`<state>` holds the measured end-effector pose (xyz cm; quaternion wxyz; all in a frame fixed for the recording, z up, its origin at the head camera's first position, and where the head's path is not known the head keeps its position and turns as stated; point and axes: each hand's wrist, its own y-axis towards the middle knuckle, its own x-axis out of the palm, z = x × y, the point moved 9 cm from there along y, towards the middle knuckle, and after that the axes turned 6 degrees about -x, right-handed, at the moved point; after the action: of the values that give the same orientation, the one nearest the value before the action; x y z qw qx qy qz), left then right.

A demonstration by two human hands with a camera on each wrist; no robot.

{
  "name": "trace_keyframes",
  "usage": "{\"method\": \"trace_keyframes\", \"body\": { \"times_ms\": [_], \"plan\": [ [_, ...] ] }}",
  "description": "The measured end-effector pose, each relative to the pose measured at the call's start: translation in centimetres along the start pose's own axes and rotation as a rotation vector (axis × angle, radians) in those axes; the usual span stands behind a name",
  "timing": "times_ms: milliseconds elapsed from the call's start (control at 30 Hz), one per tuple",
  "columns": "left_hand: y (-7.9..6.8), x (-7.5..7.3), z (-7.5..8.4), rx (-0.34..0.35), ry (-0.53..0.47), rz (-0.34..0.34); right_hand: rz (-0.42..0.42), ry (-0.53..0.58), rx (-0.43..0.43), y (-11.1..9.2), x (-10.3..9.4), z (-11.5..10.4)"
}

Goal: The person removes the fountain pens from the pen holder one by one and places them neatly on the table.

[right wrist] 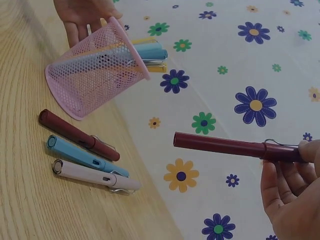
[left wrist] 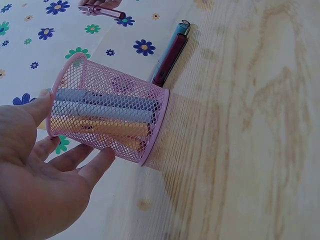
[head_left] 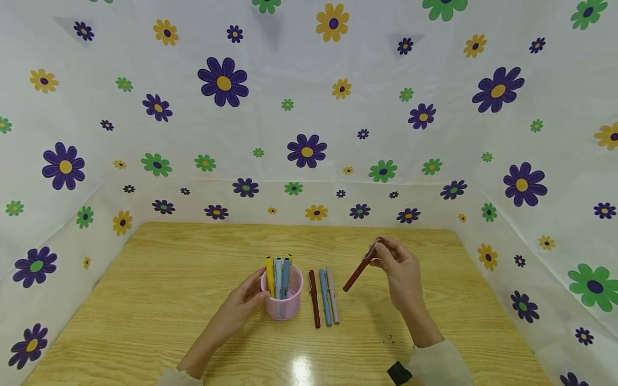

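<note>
My left hand point(head_left: 241, 301) holds the pink mesh pen cup point(head_left: 284, 309) from its left, the thumb near the rim and the fingers along the side. Upright on the table, the cup contains several pens, among them a yellow pen point(head_left: 270, 276) and blue ones. Off to the right, my right hand point(head_left: 399, 271) pinches a dark red pen point(right wrist: 220, 144) near its clip end; it slants in the air, lower end toward the cup. Between the hands, another dark red pen point(head_left: 315, 303), a blue pen point(head_left: 325, 300) and a pale pink pen point(head_left: 332, 295) lie side by side.
The wooden table point(head_left: 193, 257) is enclosed at the back and sides by a white flower-print sheet point(head_left: 270, 123). A small black object point(head_left: 399, 373) shows by the right sleeve point(head_left: 441, 364). Small dark marks point(head_left: 391, 338) dot the tabletop near the right forearm.
</note>
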<state>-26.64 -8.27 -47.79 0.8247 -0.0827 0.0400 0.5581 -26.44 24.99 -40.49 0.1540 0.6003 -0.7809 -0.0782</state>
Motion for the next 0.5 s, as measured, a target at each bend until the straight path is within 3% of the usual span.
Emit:
{"method": "trace_keyframes", "body": {
  "times_ms": [200, 500],
  "plan": [
    [0.8, -0.3, -1.8, 0.000, 0.013, 0.001, 0.005, -0.005, 0.016, -0.1, -0.4, 0.2],
    [0.8, -0.3, -1.8, -0.008, 0.012, 0.004, 0.024, -0.036, 0.045, -0.1, -1.1, 1.2]
  ]
}}
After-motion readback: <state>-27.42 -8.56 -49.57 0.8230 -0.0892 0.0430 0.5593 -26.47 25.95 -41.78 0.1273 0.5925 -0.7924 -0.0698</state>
